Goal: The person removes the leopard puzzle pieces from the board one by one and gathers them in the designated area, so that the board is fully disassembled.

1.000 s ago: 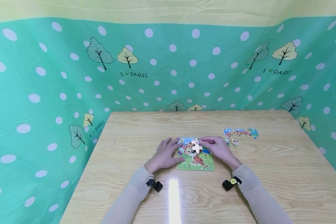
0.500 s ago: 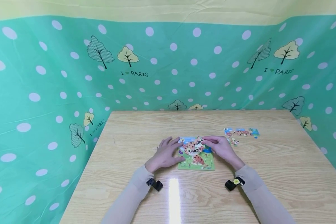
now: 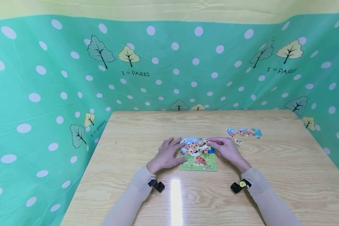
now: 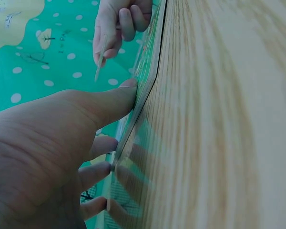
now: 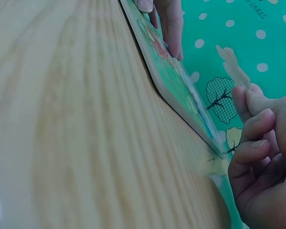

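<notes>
A square puzzle board (image 3: 212, 165) with a spotted cub picture lies flat on the wooden table. My left hand (image 3: 167, 157) rests at its left side with the fingers spread, thumb and fingertips right on the edge. Over the board's upper right part, my right hand (image 3: 225, 150) pinches a jigsaw piece (image 3: 204, 144) showing part of the cub's face. In the right wrist view that jigsaw piece (image 5: 236, 69) is tilted up between thumb and forefinger, above the board; the other fingers are curled. Part of the board's left side is hidden under my left hand.
Several loose jigsaw pieces (image 3: 243, 133) lie grouped right of the board, farther back on the table (image 3: 135, 131). Another piece (image 3: 237, 142) sits just in front of them, partly covered by my right hand. A green dotted curtain (image 3: 172, 62) stands behind the table.
My right hand has shifted slightly right with the jigsaw piece, which has turned from its pale back to its printed face. The left hand stays in place on the board.
</notes>
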The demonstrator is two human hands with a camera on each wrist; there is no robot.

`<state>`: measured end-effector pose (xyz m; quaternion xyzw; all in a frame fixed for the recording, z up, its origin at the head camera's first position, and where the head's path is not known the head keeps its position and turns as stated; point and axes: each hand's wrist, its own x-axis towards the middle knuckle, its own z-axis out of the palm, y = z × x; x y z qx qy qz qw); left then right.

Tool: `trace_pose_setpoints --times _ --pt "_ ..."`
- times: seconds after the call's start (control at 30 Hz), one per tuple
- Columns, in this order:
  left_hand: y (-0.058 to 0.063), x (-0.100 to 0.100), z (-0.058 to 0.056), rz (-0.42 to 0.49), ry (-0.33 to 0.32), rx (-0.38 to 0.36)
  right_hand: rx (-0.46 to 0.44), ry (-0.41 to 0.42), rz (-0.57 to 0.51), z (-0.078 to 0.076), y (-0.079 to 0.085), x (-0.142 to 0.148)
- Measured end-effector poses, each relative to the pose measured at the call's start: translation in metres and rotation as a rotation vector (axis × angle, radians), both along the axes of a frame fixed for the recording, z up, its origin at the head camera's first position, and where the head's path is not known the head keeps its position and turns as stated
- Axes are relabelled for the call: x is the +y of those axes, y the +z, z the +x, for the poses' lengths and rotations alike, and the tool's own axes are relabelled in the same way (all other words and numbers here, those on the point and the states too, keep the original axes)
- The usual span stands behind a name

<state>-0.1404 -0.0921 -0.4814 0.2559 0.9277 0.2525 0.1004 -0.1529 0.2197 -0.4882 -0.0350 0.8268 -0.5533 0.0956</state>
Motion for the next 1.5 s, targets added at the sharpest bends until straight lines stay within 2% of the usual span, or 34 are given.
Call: trace_pose_setpoints --times 0.43,1.23,1.5 --pt "0.001 0.000 0.000 0.000 0.006 -0.008 -0.018 -0.062 -0.001 0.000 0.003 0.014" --pt "-0.001 -0.001 -0.001 -0.013 0.008 -0.012 -0.005 -0.095 0.071 0.002 0.005 0.038" --pt "-0.001 -0.001 0.000 -0.012 0.011 -0.016 0.000 -0.130 0.054 0.004 0.007 0.047"
